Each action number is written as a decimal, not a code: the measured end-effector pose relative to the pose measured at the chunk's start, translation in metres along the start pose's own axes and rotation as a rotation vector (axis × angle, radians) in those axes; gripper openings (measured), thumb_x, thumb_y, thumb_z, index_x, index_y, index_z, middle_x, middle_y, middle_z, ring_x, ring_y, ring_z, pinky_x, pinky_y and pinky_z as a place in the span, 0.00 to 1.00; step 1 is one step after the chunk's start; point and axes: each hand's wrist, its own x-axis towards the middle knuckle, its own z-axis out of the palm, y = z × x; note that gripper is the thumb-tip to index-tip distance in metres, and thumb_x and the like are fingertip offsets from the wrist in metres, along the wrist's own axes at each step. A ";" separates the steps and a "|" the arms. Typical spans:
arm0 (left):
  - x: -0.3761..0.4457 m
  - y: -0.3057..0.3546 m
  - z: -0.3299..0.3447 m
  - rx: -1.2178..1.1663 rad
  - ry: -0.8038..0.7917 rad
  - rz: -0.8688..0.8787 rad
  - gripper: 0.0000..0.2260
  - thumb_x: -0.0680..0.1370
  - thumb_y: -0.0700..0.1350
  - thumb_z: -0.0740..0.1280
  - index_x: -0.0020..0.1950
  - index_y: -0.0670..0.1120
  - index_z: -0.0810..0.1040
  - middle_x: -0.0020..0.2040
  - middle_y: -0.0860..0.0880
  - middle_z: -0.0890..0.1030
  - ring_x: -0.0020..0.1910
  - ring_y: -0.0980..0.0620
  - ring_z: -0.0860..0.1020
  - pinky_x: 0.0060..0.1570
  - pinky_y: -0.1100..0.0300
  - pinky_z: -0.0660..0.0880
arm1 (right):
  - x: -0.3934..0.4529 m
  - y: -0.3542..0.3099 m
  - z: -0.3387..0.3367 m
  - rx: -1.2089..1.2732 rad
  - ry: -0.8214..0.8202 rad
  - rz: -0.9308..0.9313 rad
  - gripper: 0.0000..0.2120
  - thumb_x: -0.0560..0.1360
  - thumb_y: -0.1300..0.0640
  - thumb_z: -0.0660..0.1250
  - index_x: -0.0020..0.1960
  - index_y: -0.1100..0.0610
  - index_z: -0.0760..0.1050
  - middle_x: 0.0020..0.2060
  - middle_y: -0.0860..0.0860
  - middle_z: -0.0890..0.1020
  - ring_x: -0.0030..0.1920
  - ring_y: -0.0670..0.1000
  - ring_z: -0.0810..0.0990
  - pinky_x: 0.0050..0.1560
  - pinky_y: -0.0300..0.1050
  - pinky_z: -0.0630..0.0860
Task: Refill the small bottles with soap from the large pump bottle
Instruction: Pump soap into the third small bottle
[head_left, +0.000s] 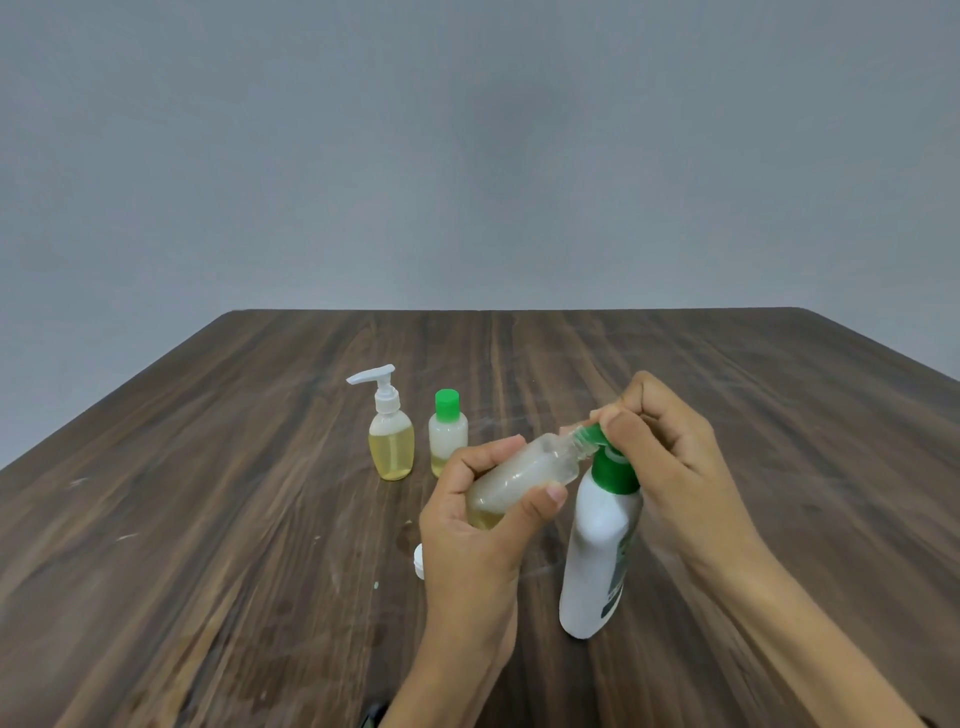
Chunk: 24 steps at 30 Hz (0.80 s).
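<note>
Near the front edge, a large white pump bottle (597, 551) is stood upright on the table (260, 519), its green pump head (613, 467) pressed by the curled right hand (670, 447). Just left, a small clear bottle (524, 475) is gripped by the left hand (478, 519), tilted with its long axis up-right and its open neck met at the nozzle. A white cap (418, 560) is lying beside the left hand. Farther left, a small pump bottle (390, 431) and a green-capped bottle (448, 434) are set well apart from both hands.

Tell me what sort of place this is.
Probably a plain indoor staging spot, not a bathroom: a bare wooden table against a blank grey wall, with only soap bottles such as the large pump bottle set out.
</note>
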 end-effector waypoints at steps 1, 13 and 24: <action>0.000 0.000 0.000 -0.005 0.000 -0.003 0.16 0.55 0.43 0.76 0.41 0.48 0.82 0.38 0.54 0.83 0.39 0.58 0.81 0.37 0.68 0.77 | 0.000 0.000 0.000 -0.009 -0.022 0.002 0.12 0.70 0.53 0.61 0.32 0.56 0.65 0.33 0.62 0.73 0.37 0.60 0.75 0.36 0.52 0.71; 0.001 0.002 -0.002 0.076 -0.020 0.004 0.16 0.55 0.45 0.76 0.41 0.51 0.82 0.41 0.53 0.83 0.42 0.55 0.81 0.39 0.66 0.77 | -0.004 -0.001 -0.003 -0.017 0.002 -0.004 0.12 0.70 0.50 0.62 0.33 0.56 0.67 0.39 0.68 0.74 0.43 0.68 0.75 0.38 0.55 0.71; -0.001 0.001 0.000 0.000 -0.010 -0.020 0.15 0.55 0.43 0.76 0.41 0.50 0.82 0.40 0.53 0.83 0.40 0.57 0.81 0.38 0.67 0.77 | 0.000 -0.005 -0.002 -0.004 -0.024 0.027 0.12 0.67 0.49 0.62 0.34 0.57 0.68 0.41 0.71 0.76 0.46 0.71 0.75 0.43 0.67 0.73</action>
